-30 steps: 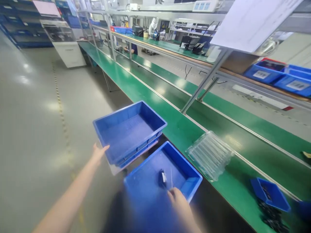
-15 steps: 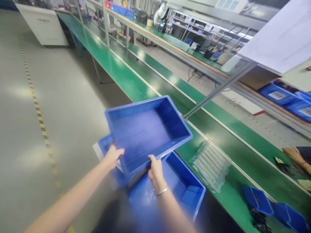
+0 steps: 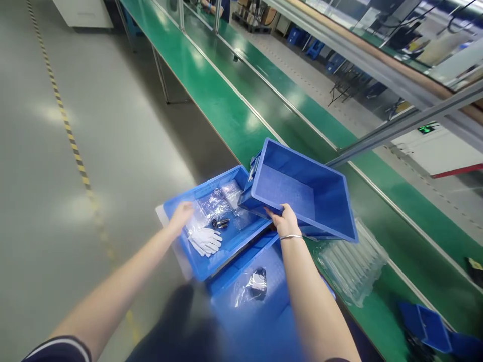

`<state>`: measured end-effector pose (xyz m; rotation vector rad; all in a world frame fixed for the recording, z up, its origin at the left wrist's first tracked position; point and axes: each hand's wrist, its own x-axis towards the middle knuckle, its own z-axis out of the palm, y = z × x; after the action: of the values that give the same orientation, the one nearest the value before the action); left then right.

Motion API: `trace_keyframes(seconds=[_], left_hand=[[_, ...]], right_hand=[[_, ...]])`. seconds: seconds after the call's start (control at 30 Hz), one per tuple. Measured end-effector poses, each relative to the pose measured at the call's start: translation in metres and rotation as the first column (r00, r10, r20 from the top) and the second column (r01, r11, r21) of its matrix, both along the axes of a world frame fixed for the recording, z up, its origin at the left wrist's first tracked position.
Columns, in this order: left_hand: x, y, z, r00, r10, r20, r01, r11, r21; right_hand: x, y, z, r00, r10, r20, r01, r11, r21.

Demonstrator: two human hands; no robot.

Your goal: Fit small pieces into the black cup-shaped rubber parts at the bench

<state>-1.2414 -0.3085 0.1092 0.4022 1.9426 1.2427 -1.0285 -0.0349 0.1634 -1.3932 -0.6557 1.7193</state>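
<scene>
My right hand (image 3: 285, 221), with a bracelet at the wrist, grips the near rim of an empty blue bin (image 3: 313, 188), tilted over the green bench. My left hand (image 3: 183, 213) is at the left side of a shallower blue tray (image 3: 226, 261); its fingers are blurred. Inside that tray lie a white glove (image 3: 206, 241), small dark metal parts (image 3: 221, 223) and clear plastic bags (image 3: 213, 203). Below, another blue bin (image 3: 271, 311) holds a bagged dark and white item (image 3: 258, 281).
The long green bench (image 3: 211, 95) runs diagonally, with a metal post (image 3: 407, 125) rising from it. To the right lie clear-wrapped tubes (image 3: 352, 264) and small blue bins (image 3: 433, 327). A person (image 3: 222, 7) is at the far bench.
The empty blue bin has moved right and up in my right hand, uncovering the tray with the glove. My left hand has let go of the bin. The view has shifted.
</scene>
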Motion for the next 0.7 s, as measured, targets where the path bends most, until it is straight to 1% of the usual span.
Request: trace_keyframes(seconds=[0.07,0.13,0.23,0.33,0.43,0.53,0.6,0.7], left_hand=[[0.009,-0.008,-0.033,0.992,-0.1,-0.082,0.092,0.99,-0.103],[0.021,-0.005,-0.059,0.961,-0.232,-0.149,0.205,0.962,-0.18],[0.04,0.01,-0.088,0.885,-0.407,-0.226,0.342,0.898,-0.277],[0.053,0.026,-0.108,0.804,-0.526,-0.279,0.414,0.83,-0.374],[0.058,0.037,-0.122,0.73,-0.602,-0.323,0.437,0.775,-0.456],[0.056,0.044,-0.129,0.665,-0.652,-0.365,0.437,0.736,-0.518],[0.051,0.044,-0.129,0.622,-0.677,-0.393,0.431,0.716,-0.55],[0.039,0.036,-0.12,0.554,-0.705,-0.442,0.407,0.693,-0.595]], right_hand=[[-0.005,0.006,-0.005,1.0,-0.012,0.0,0.012,0.998,-0.059],[-0.009,0.012,-0.007,1.0,-0.017,-0.003,0.017,0.995,-0.1],[-0.011,0.017,-0.007,1.0,-0.018,-0.014,0.016,0.992,-0.126],[-0.007,0.017,-0.007,1.0,-0.006,-0.025,0.002,0.991,-0.135],[-0.002,0.014,-0.008,0.999,0.026,-0.032,-0.03,0.99,-0.137],[0.001,0.013,-0.01,0.998,0.05,-0.033,-0.054,0.989,-0.137],[0.002,0.013,-0.013,0.998,0.061,-0.035,-0.065,0.989,-0.13],[0.003,0.01,-0.017,0.997,0.075,-0.017,-0.076,0.989,-0.125]])
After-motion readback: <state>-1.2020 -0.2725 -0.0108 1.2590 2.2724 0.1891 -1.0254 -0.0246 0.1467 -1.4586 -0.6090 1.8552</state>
